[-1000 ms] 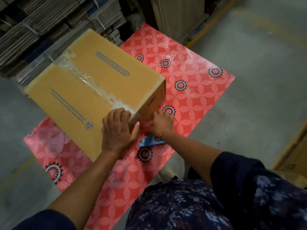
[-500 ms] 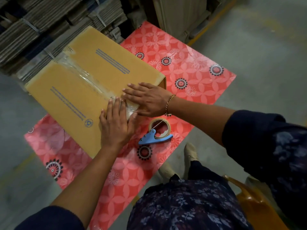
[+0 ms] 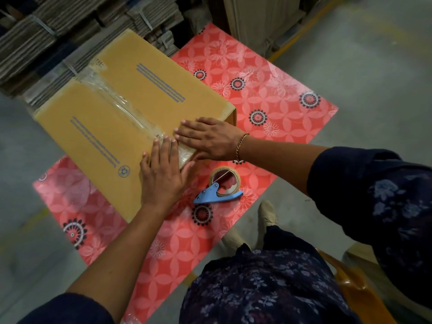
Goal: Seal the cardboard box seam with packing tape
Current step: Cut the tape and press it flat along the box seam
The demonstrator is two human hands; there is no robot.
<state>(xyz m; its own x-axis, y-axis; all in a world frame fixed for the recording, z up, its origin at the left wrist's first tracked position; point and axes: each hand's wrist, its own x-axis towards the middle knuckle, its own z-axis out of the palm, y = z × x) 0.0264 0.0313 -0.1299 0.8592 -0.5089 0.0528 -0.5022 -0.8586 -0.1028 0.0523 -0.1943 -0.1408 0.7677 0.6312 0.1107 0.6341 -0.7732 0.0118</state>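
1. Under me spreads a bare grey concrete floor (image 3: 364, 73), smooth and dimly lit.
2. A red plastic mat printed with white and black flowers (image 3: 268, 90) lies flat on it in front of me.
3. Bundles of flattened brown corrugated cardboard tied with straps (image 3: 35, 38) are stacked along the far left.
4. A painted yellow line (image 3: 301, 31) runs diagonally across the floor at upper right.
5. An orange plastic seat (image 3: 350, 284) shows at my lower right.
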